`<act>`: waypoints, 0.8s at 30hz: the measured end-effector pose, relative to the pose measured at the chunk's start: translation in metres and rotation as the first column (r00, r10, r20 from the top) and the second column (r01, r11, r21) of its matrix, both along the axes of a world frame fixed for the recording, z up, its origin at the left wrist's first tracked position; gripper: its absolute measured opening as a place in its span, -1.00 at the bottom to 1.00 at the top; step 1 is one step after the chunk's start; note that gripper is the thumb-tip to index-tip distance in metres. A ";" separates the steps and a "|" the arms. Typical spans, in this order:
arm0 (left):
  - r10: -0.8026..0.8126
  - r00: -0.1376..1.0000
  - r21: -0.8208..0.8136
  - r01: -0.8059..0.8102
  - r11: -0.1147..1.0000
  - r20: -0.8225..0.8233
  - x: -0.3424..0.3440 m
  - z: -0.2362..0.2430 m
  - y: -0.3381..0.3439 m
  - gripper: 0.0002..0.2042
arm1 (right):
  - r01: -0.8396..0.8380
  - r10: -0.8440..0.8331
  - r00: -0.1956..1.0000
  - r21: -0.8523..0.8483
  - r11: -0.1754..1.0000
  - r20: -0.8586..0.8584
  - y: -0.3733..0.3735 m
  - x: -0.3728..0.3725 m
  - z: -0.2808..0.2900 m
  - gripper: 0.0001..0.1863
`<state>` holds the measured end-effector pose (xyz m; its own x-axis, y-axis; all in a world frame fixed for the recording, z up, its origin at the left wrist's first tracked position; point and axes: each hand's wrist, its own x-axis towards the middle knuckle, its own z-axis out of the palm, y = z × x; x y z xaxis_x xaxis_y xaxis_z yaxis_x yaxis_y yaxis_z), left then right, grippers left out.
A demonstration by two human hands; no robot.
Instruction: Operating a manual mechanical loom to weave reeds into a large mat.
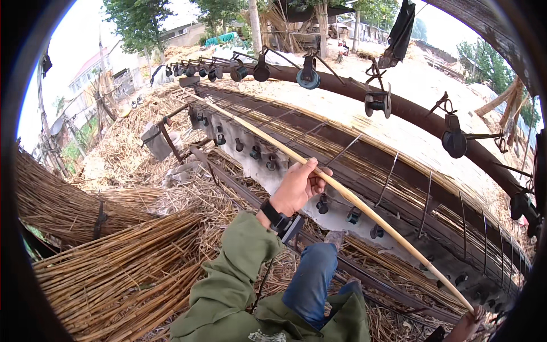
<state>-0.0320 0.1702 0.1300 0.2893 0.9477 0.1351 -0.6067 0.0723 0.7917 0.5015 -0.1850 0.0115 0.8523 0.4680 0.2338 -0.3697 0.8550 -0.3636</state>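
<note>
A long, pale yellow reed bundle or thick stalk runs slantwise from the far left to the lower right; I cannot tell how many stalks it has. Near its middle, my left hand is closed round it, thumb on top. My right hand, partly cut off by the dark rim, grips its near end at the lower right. Beneath the reed stretches a long metal weaving frame with upright metal pins. Dark bobbins hang along its near side. Reeds lie lengthwise behind the pins.
Above the frame runs a curved rusty pipe hung with wire and spools. Bundled reeds are heaped at the lower left. Loose straw covers the ground on the left. A metal rail lies between my legs and the frame.
</note>
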 end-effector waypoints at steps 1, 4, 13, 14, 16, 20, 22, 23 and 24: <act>0.000 0.999 -0.022 -0.001 1.000 -0.033 0.004 0.000 0.007 -0.74 | 0.018 -0.021 0.991 0.025 1.000 0.129 0.025 -0.015 0.016 -0.70; -0.048 0.996 -0.088 0.041 0.995 -0.071 0.022 -0.006 0.013 -0.74 | 0.046 -0.045 0.999 -0.129 0.991 0.011 0.068 -0.112 0.042 -0.72; -0.132 0.988 -0.083 0.126 0.989 -0.080 0.032 -0.013 0.013 -0.75 | -0.300 0.377 0.920 -0.424 0.854 0.109 0.107 -0.209 0.097 -0.70; -0.165 0.981 -0.119 0.153 0.981 -0.101 0.032 -0.013 0.021 -0.82 | -0.340 0.435 0.871 -0.355 0.871 0.231 0.098 -0.197 0.094 -0.67; -0.115 0.990 -0.167 0.099 0.981 -0.085 0.038 -0.014 0.040 -0.82 | -0.262 0.405 0.893 -0.506 0.822 0.196 0.069 -0.170 0.084 -0.72; -0.059 0.973 0.023 0.066 0.998 -0.221 0.060 -0.014 0.069 -0.77 | 0.458 -0.128 0.826 -0.521 0.721 0.549 0.005 -0.136 0.075 -0.87; -0.118 0.958 -0.067 0.104 0.992 -0.260 0.064 -0.014 0.080 -0.74 | 0.911 -0.354 0.365 -0.251 0.327 0.861 -0.020 -0.112 0.081 -0.72; -0.134 0.954 -0.068 0.120 0.990 -0.267 0.065 -0.015 0.085 -0.74 | 0.924 -0.216 0.372 -0.339 0.175 0.903 -0.033 -0.102 0.085 -0.61; -0.123 0.957 -0.066 0.109 0.992 -0.264 0.064 -0.016 0.089 -0.74 | 0.939 -0.096 0.342 -0.338 0.063 0.935 -0.042 -0.092 0.089 -0.50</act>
